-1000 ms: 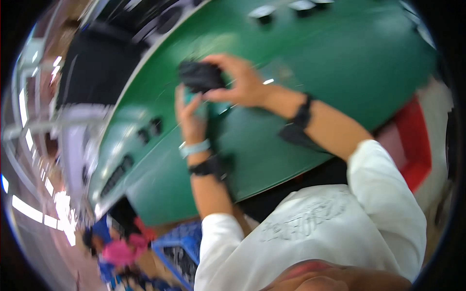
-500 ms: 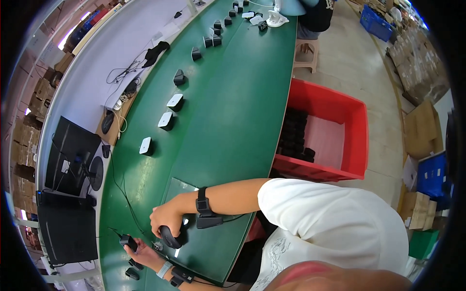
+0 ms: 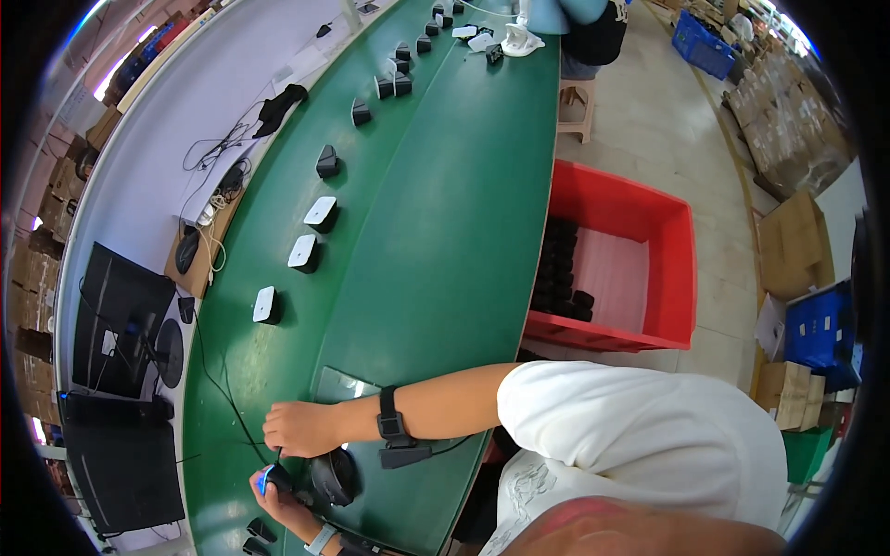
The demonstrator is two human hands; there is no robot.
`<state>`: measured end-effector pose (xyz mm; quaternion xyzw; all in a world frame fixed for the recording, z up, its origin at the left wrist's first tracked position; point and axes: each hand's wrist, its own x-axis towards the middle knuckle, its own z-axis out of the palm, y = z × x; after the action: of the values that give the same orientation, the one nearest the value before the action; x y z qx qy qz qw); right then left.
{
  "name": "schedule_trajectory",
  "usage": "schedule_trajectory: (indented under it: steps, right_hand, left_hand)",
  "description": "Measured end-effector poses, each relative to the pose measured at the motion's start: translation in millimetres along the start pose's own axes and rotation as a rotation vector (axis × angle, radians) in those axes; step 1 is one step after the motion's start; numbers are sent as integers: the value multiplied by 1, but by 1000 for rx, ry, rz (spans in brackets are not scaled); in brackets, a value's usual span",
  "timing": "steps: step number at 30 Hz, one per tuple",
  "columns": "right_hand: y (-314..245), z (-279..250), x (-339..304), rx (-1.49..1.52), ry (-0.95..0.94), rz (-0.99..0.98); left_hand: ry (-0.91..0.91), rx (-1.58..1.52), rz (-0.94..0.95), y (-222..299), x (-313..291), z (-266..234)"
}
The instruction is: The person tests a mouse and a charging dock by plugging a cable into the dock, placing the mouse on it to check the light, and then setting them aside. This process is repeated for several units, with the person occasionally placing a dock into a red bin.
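My left hand is closed around a small black boxy device with a blue glow on one side, at the lower left of the green table. Just above it, my right hand is closed with its fingers bent down. A thin dark cable end shows between those fingers and the device; the fingertips are partly hidden. A black rounded object sits by my right wrist, on a glass plate. A longer black cable runs across the table toward my hands.
White-topped black devices line the table up to the far end. Two monitors stand on the left. A red bin with black pieces is on the right. A seated person is at the far end.
My right hand has left the black rounded object and moved left to the device in my left hand. The device now shows a blue glow. The view has shifted slightly.
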<state>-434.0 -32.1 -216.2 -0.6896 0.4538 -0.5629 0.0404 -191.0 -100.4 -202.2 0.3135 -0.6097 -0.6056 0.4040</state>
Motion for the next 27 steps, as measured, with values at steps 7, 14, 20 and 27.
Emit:
schedule_trajectory:
  steps: [7, 14, 20, 27]
  right_hand:
    - [-6, 0, -2, -49, -28, -116]
    - [-4, -11, -2, 166, -256, 182]
    - [-7, -9, -4, 154, -331, 297]
    - [-13, -9, -3, 99, -363, 361]
  left_hand:
    - [-11, 122, -38, 14, 0, 31]
    - [-40, 205, -18, 16, 1, 44]
    - [-77, 256, -97, 19, 0, 40]
    - [4, 264, -89, 24, -4, 52]
